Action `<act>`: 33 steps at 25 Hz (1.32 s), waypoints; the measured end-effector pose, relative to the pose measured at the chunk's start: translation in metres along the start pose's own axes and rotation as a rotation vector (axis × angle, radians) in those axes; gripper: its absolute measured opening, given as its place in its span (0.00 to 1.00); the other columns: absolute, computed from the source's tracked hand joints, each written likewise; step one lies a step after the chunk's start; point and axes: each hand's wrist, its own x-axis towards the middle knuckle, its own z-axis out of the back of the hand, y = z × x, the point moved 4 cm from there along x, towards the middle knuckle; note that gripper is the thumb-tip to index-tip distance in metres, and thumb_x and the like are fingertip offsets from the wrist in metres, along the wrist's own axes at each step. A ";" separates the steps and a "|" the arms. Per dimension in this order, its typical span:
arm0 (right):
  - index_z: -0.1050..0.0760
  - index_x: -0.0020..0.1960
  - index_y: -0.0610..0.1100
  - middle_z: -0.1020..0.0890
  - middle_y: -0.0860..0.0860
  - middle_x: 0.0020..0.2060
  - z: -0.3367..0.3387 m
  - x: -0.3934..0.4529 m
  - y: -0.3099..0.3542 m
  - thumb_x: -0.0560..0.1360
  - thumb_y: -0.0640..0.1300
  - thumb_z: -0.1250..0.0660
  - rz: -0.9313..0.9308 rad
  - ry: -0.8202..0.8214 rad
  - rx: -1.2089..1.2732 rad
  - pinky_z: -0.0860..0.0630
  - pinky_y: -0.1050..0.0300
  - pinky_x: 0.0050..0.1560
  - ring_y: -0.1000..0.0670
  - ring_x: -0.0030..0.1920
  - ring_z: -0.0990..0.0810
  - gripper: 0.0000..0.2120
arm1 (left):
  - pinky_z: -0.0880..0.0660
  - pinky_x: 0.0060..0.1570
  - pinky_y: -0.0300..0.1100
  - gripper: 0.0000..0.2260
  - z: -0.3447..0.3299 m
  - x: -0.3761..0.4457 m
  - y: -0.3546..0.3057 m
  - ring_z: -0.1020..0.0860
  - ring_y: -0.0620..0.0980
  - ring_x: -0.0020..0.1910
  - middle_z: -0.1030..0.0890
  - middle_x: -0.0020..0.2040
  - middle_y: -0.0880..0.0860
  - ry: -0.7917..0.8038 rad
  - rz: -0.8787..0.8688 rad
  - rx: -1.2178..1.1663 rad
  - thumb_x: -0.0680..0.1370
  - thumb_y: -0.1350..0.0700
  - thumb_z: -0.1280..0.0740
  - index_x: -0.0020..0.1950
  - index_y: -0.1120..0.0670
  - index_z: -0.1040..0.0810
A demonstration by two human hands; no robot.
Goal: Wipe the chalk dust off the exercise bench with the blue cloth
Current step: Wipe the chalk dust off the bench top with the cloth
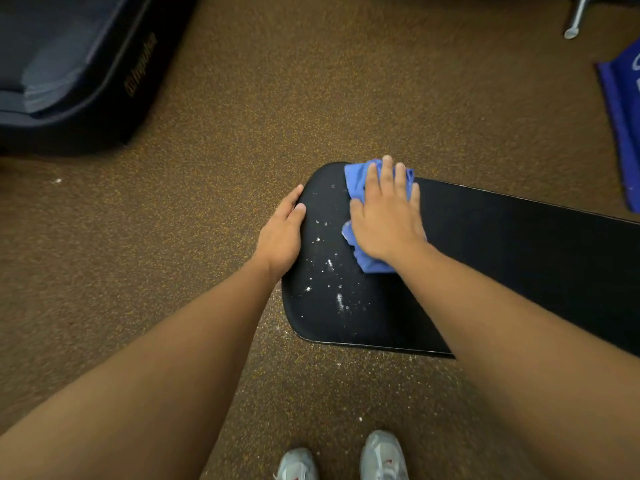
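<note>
A black padded exercise bench (502, 258) runs from the centre of the view to the right edge. White chalk dust (329, 268) speckles its rounded left end. My right hand (384, 220) lies flat on the crumpled blue cloth (358, 183), pressing it onto the bench top near the far edge, just right of the dust. My left hand (282, 233) grips the rounded left end of the bench, thumb on top and fingers over the side.
Brown speckled rubber floor (242, 133) surrounds the bench. A dark padded block (69, 71) sits at the top left. A blue mat (623, 116) and a metal leg (575, 19) are at the top right. My two shoes (346, 459) stand at the bottom.
</note>
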 end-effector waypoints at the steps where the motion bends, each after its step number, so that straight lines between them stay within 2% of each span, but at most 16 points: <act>1: 0.58 0.78 0.40 0.57 0.42 0.78 0.002 0.011 0.012 0.81 0.51 0.53 -0.005 -0.006 0.009 0.57 0.40 0.75 0.41 0.77 0.60 0.30 | 0.36 0.70 0.47 0.19 -0.001 0.002 0.005 0.29 0.42 0.66 0.28 0.70 0.43 0.015 0.022 -0.111 0.81 0.48 0.44 0.73 0.41 0.33; 4: 0.55 0.78 0.41 0.54 0.43 0.78 -0.008 -0.006 0.033 0.81 0.52 0.54 0.187 -0.037 -0.024 0.54 0.40 0.75 0.42 0.77 0.57 0.29 | 0.31 0.68 0.51 0.18 -0.006 0.008 0.018 0.24 0.48 0.64 0.23 0.67 0.48 0.088 0.094 -0.378 0.81 0.50 0.43 0.72 0.45 0.30; 7: 0.53 0.78 0.41 0.52 0.44 0.78 -0.013 -0.061 0.014 0.80 0.53 0.57 0.365 -0.026 -0.089 0.50 0.41 0.75 0.43 0.77 0.55 0.29 | 0.30 0.67 0.54 0.18 -0.009 0.007 0.019 0.22 0.52 0.62 0.22 0.65 0.52 0.138 0.173 -0.550 0.82 0.52 0.43 0.72 0.47 0.30; 10: 0.56 0.78 0.41 0.56 0.44 0.78 -0.010 -0.038 -0.001 0.81 0.52 0.54 0.180 0.015 -0.057 0.55 0.42 0.75 0.43 0.77 0.59 0.29 | 0.28 0.65 0.54 0.17 -0.009 0.008 0.021 0.22 0.54 0.62 0.20 0.64 0.52 0.139 0.209 -0.613 0.82 0.52 0.43 0.71 0.45 0.29; 13: 0.57 0.78 0.39 0.57 0.41 0.78 -0.004 0.007 0.031 0.81 0.51 0.53 -0.045 -0.036 0.007 0.57 0.40 0.74 0.41 0.77 0.59 0.30 | 0.27 0.64 0.52 0.17 -0.010 0.009 0.023 0.21 0.52 0.61 0.20 0.64 0.51 0.153 0.200 -0.613 0.82 0.52 0.42 0.71 0.46 0.29; 14: 0.56 0.78 0.39 0.57 0.41 0.78 -0.005 0.007 0.044 0.81 0.51 0.53 -0.032 -0.036 0.010 0.58 0.40 0.74 0.41 0.77 0.59 0.30 | 0.27 0.64 0.51 0.18 -0.010 0.010 0.024 0.21 0.52 0.61 0.20 0.64 0.51 0.151 0.202 -0.616 0.81 0.52 0.42 0.71 0.47 0.29; 16: 0.55 0.78 0.39 0.55 0.41 0.78 -0.017 -0.026 0.061 0.80 0.50 0.54 0.118 -0.055 -0.017 0.57 0.41 0.74 0.41 0.77 0.58 0.30 | 0.28 0.65 0.49 0.18 -0.010 0.012 0.027 0.22 0.52 0.62 0.20 0.64 0.53 0.144 0.219 -0.633 0.81 0.52 0.40 0.71 0.49 0.28; 19: 0.52 0.78 0.38 0.50 0.41 0.78 -0.025 -0.107 0.044 0.78 0.51 0.57 0.311 -0.052 -0.074 0.49 0.40 0.74 0.41 0.77 0.52 0.31 | 0.29 0.66 0.51 0.18 -0.011 0.015 0.029 0.23 0.53 0.63 0.22 0.66 0.54 0.166 0.214 -0.679 0.81 0.52 0.41 0.72 0.49 0.30; 21: 0.51 0.77 0.39 0.49 0.41 0.77 -0.027 -0.103 0.024 0.79 0.51 0.55 0.280 -0.037 -0.062 0.46 0.40 0.74 0.41 0.77 0.51 0.30 | 0.31 0.68 0.52 0.19 -0.011 0.017 0.031 0.23 0.53 0.64 0.23 0.67 0.53 0.178 0.193 -0.675 0.81 0.52 0.41 0.72 0.47 0.31; 24: 0.58 0.77 0.39 0.57 0.41 0.78 -0.013 -0.039 0.032 0.81 0.51 0.54 -0.012 -0.025 0.031 0.56 0.41 0.75 0.42 0.77 0.59 0.30 | 0.30 0.67 0.53 0.19 -0.009 0.020 0.036 0.23 0.52 0.64 0.22 0.66 0.52 0.156 0.187 -0.636 0.80 0.52 0.40 0.72 0.47 0.30; 25: 0.59 0.77 0.39 0.58 0.41 0.78 -0.009 -0.027 0.042 0.81 0.51 0.53 -0.055 -0.019 0.049 0.58 0.41 0.75 0.42 0.77 0.60 0.31 | 0.30 0.67 0.52 0.19 -0.010 0.018 0.035 0.23 0.52 0.63 0.22 0.66 0.52 0.153 0.187 -0.626 0.80 0.52 0.40 0.72 0.47 0.30; 26: 0.59 0.77 0.39 0.58 0.41 0.78 -0.009 -0.025 0.054 0.81 0.50 0.52 -0.026 -0.024 0.040 0.58 0.41 0.75 0.41 0.77 0.60 0.31 | 0.29 0.66 0.51 0.19 -0.011 0.018 0.035 0.23 0.52 0.63 0.21 0.65 0.53 0.148 0.191 -0.624 0.80 0.52 0.40 0.72 0.49 0.29; 28: 0.57 0.77 0.38 0.55 0.41 0.78 -0.023 -0.059 0.071 0.80 0.50 0.52 0.201 -0.045 -0.032 0.55 0.41 0.75 0.41 0.77 0.57 0.31 | 0.29 0.66 0.51 0.19 -0.010 0.019 0.036 0.23 0.55 0.64 0.21 0.64 0.57 0.130 0.210 -0.654 0.81 0.52 0.39 0.71 0.53 0.28; 30: 0.52 0.77 0.38 0.50 0.42 0.78 -0.030 -0.116 0.060 0.78 0.51 0.54 0.376 -0.027 -0.100 0.49 0.40 0.74 0.42 0.77 0.53 0.31 | 0.28 0.66 0.51 0.18 -0.009 0.019 0.035 0.22 0.55 0.63 0.22 0.65 0.57 0.131 0.221 -0.666 0.81 0.52 0.40 0.72 0.51 0.29; 31: 0.49 0.77 0.38 0.47 0.42 0.78 -0.030 -0.126 0.045 0.77 0.51 0.54 0.386 -0.030 -0.093 0.45 0.39 0.74 0.42 0.77 0.50 0.31 | 0.29 0.66 0.52 0.18 -0.009 0.019 0.035 0.22 0.54 0.62 0.22 0.65 0.55 0.141 0.217 -0.658 0.81 0.52 0.40 0.72 0.48 0.30; 33: 0.46 0.76 0.38 0.44 0.41 0.77 -0.026 -0.102 0.022 0.77 0.50 0.53 0.260 -0.055 -0.060 0.42 0.38 0.72 0.41 0.76 0.46 0.30 | 0.29 0.66 0.53 0.19 -0.010 0.020 0.035 0.22 0.53 0.63 0.22 0.65 0.53 0.170 0.202 -0.631 0.81 0.51 0.40 0.72 0.46 0.30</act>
